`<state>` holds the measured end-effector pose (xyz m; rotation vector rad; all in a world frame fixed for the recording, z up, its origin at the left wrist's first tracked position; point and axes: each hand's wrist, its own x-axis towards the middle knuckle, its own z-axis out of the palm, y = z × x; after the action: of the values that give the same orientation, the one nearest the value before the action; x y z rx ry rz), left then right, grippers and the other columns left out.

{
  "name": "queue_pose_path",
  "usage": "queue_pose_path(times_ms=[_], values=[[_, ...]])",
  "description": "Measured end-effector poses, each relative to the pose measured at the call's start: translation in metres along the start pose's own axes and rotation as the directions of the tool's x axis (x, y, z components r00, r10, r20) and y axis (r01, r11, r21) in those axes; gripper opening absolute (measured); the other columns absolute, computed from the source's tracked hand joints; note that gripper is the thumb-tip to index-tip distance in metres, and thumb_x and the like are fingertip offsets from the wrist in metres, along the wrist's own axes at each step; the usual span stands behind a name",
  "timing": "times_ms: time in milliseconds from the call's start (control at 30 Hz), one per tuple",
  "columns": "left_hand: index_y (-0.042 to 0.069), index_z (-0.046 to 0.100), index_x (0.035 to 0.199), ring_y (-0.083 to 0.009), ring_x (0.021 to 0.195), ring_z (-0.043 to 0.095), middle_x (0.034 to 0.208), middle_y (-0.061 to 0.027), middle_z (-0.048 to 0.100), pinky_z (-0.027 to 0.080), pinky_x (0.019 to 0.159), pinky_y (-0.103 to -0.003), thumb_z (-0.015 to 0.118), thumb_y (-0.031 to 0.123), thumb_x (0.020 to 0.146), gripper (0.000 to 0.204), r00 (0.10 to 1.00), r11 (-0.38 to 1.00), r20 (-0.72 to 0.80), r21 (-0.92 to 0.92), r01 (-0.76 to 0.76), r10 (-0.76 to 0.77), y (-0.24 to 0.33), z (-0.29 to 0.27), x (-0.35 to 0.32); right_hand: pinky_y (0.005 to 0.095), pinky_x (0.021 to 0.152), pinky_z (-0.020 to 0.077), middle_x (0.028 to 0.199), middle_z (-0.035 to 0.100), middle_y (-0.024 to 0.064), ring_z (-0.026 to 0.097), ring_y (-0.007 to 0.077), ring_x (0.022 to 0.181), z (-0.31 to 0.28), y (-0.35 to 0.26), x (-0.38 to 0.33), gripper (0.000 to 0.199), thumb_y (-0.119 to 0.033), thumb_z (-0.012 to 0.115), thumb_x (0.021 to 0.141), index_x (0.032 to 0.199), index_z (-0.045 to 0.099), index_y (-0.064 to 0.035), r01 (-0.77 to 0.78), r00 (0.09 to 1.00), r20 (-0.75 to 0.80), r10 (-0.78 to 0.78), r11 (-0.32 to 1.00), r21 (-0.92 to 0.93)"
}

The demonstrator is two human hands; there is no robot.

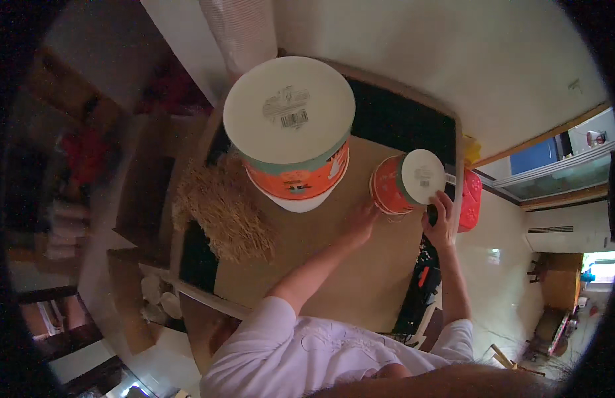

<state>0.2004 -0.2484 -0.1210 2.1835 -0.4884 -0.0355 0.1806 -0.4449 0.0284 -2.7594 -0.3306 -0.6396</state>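
A small round box, orange with a green band, sits toward the right of the table, its white base turned up toward me. My left hand is closed at its lower left side, with the fingertips partly hidden against the box. Beside the base's lower right edge is my right hand, closed round a small dark object whose kind I cannot make out; its fingertips reach the base's edge. A much larger matching round box stands upside down at the far left, printed base upward.
Brown shredded paper filler is heaped left of the large box. The table is covered by a tan sheet over dark green. Black items with a red part lie by my right forearm. A red container is beyond the right edge.
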Motion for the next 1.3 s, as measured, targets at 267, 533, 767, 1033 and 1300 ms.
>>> queue_pose_path(times_ms=[267, 533, 767, 1033, 1300], values=[[0.004, 0.041, 0.12, -0.0303, 0.114, 0.035, 0.127, -0.0144, 0.034, 0.032, 0.089, -0.046, 0.04, 0.011, 0.079, 0.041, 0.983, 0.927, 0.048, 0.326, -0.184, 0.178, -0.011, 0.002, -0.007, 0.0349, 0.072, 0.0447, 0.097, 0.05, 0.0126, 0.052, 0.0292, 0.09, -0.011, 0.008, 0.019, 0.021, 0.001, 0.055, 0.071, 0.091, 0.055, -0.0048, 0.011, 0.988, 0.154, -0.031, 0.991, 0.13], [0.005, 0.04, 0.121, -0.0278, 0.114, 0.035, 0.128, -0.0122, 0.033, 0.032, 0.09, -0.045, 0.037, 0.014, 0.083, 0.039, 0.993, 0.931, 0.012, 0.345, -0.118, 0.121, -0.01, 0.002, -0.006, 0.0319, 0.069, 0.0437, 0.089, 0.049, 0.0131, 0.052, 0.0287, 0.083, -0.014, 0.023, 0.033, 0.028, 0.016, 0.049, 0.065, 0.086, 0.053, -0.0012, 0.049, 0.976, 0.197, -0.091, 0.977, 0.207], [0.003, 0.04, 0.12, -0.0278, 0.114, 0.036, 0.124, -0.0132, 0.039, 0.033, 0.089, -0.044, 0.034, 0.016, 0.085, 0.038, 0.984, 0.883, 0.128, 0.437, -0.17, 0.126, -0.007, -0.005, -0.006, 0.0197, 0.061, 0.0364, 0.085, 0.049, -0.0027, 0.046, 0.0071, 0.074, -0.012, 0.027, 0.035, 0.014, -0.016, 0.055, 0.079, 0.091, 0.053, -0.0093, -0.45, 0.879, 0.414, 0.237, 0.699, 0.556], [0.001, 0.04, 0.12, -0.0318, 0.111, 0.039, 0.123, -0.015, 0.04, 0.035, 0.089, -0.043, 0.04, 0.009, 0.079, 0.042, 0.988, 0.939, 0.016, 0.308, -0.153, 0.156, -0.007, -0.003, -0.007, 0.0327, 0.077, 0.042, 0.092, 0.053, 0.0098, 0.051, 0.0271, 0.091, -0.012, 0.032, 0.033, 0.021, 0.003, 0.055, 0.069, 0.089, 0.054, -0.0043, 0.088, 0.972, 0.194, -0.131, 0.973, 0.212], [0.001, 0.035, 0.122, -0.0321, 0.112, 0.037, 0.12, -0.0139, 0.042, 0.035, 0.089, -0.043, 0.041, 0.009, 0.078, 0.045, 0.982, 0.92, 0.056, 0.343, -0.187, 0.179, -0.004, -0.001, -0.005, 0.0376, 0.08, 0.0418, 0.098, 0.056, 0.0117, 0.052, 0.0294, 0.094, -0.003, 0.03, 0.024, 0.026, 0.001, 0.055, 0.066, 0.092, 0.056, -0.0049, 0.029, 0.98, 0.191, -0.051, 0.993, 0.116]])
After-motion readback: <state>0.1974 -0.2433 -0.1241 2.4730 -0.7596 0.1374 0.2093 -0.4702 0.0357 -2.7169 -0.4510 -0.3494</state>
